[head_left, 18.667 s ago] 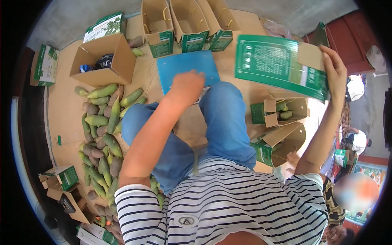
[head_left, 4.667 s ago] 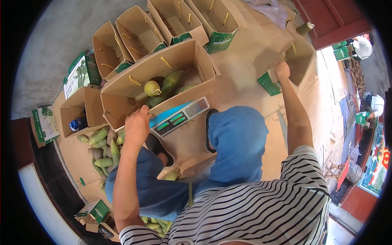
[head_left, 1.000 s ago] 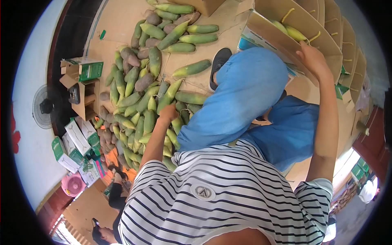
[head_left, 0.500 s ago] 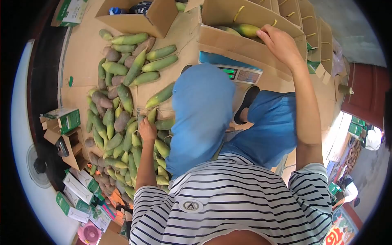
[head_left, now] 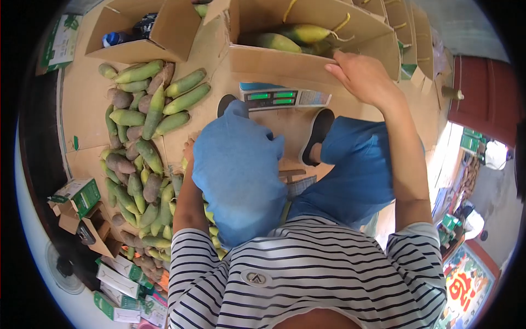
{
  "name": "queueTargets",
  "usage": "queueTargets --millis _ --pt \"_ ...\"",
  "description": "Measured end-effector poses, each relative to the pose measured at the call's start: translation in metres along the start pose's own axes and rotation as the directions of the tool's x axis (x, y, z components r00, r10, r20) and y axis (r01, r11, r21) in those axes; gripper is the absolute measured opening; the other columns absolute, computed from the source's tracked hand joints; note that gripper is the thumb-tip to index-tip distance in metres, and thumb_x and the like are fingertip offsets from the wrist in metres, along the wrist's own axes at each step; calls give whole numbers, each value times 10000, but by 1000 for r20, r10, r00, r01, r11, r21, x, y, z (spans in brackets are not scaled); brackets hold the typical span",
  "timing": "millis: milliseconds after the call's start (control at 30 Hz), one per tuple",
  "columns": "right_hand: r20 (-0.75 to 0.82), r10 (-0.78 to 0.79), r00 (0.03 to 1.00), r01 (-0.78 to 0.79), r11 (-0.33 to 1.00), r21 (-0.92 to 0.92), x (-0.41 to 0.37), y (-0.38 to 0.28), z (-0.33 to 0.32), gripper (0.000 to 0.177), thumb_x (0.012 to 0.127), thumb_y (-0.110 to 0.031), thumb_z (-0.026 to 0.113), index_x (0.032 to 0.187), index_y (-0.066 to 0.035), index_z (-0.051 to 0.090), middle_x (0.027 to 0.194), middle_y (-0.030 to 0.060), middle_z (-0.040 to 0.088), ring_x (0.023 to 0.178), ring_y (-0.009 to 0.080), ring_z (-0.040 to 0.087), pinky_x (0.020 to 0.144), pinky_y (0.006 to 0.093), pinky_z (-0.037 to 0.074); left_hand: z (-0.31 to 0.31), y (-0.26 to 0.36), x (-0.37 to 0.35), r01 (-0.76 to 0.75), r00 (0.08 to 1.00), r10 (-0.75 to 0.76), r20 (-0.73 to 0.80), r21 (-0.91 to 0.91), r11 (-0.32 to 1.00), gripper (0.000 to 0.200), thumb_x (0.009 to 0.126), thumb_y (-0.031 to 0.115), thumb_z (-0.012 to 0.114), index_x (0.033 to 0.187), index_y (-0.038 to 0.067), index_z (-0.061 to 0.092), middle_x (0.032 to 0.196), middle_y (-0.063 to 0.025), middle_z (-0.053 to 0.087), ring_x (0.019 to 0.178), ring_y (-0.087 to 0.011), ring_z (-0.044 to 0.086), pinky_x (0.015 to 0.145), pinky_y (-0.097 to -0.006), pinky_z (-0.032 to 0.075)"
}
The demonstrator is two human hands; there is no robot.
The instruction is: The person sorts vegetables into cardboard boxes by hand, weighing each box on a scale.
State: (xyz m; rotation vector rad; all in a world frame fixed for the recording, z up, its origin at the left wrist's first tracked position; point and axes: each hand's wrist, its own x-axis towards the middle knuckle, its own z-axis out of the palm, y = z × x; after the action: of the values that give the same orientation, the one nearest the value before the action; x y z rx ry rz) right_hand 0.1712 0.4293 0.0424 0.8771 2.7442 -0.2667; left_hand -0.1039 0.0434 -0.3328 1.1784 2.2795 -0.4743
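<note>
My right hand (head_left: 364, 79) is at the front wall of a cardboard box (head_left: 312, 68), thumb and forefinger apart near its rim, with nothing seen between them. Inside the box lie green radishes (head_left: 307, 34), one with a yellowish end. The box stands on a digital scale (head_left: 285, 98) with lit green displays. My left hand (head_left: 189, 151) is mostly hidden behind my left knee, beside a large pile of green radishes (head_left: 156, 112); its fingers and anything in them cannot be made out.
Another open carton (head_left: 148, 35) with a blue-capped item stands at the back left. Several boxes with yellow rope handles (head_left: 402, 27) line the back right. Reddish-brown radishes (head_left: 152, 187) lie among the green ones. Green and white boxes (head_left: 118, 279) are at the lower left.
My right hand has let go of the radish in the box and drawn back to the front wall. My left hand has moved up and behind my knee. The view has shifted right.
</note>
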Motion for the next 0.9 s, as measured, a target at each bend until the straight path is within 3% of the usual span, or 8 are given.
queueTargets --millis 133,233,400,600,667,733,800,900 --pt "7 -23 1000 23 1000 17 1 4 4 353 920 -349 454 896 -1 508 810 199 601 813 390 569 692 472 439 -4 4 -63 -39 999 39 5 -54 998 448 863 222 458 1257 17 396 1137 -147 521 972 -277 532 754 -408 475" --pt "-6 -46 999 46 999 1 0 5 9 310 897 -314 499 908 -4 508 819 182 605 829 372 578 697 462 450 -29 5 -97 -19 995 -24 -96 -420 907 469 835 182 531 1253 12 406 1162 -134 516 1003 -254 527 799 -395 463" --pt "-10 -46 999 46 999 11 0 0 12 252 864 -242 548 927 0 510 835 165 609 845 347 590 708 445 469 -134 24 -107 -266 924 -205 -321 -929 258 526 787 115 652 1247 3 422 1204 -113 509 1053 -216 517 873 -372 442" --pt "-27 -53 998 52 998 -33 -3 1 16 214 857 -198 547 933 -1 520 848 147 618 851 325 604 715 431 481 -355 110 -161 -670 520 -509 -686 -697 255 345 769 8 683 1077 -82 558 1036 -122 610 906 -166 577 848 -300 456" --pt "-38 -38 999 37 999 -32 -3 0 21 200 847 -183 548 934 -5 524 851 146 626 848 324 609 702 426 486 -419 153 -158 -942 333 -477 -814 -310 -128 288 745 16 713 994 -77 603 998 -113 629 871 -157 587 812 -288 464" --pt "-3 -12 1000 12 999 -32 0 -2 23 187 838 -167 545 937 -9 530 856 147 634 844 323 615 688 421 492 -442 177 -151 -882 470 -367 -803 -442 -164 339 729 70 744 1007 -64 602 991 -97 629 868 -145 588 780 -267 467" --pt "62 27 998 -26 999 -29 4 -4 19 175 832 -150 535 941 -13 540 864 149 644 841 322 622 672 416 498 -454 194 -137 -784 612 -37 -790 -612 105 413 740 157 751 1048 -57 578 1020 -98 617 884 -134 579 762 -255 465" --pt "79 57 995 -51 996 -75 0 -11 9 216 794 -83 522 966 -53 649 939 115 675 863 274 653 666 392 520 -421 195 -101 -802 514 104 -852 -434 409 472 789 272 713 1102 -36 541 1063 -124 593 915 -156 575 767 -276 471"
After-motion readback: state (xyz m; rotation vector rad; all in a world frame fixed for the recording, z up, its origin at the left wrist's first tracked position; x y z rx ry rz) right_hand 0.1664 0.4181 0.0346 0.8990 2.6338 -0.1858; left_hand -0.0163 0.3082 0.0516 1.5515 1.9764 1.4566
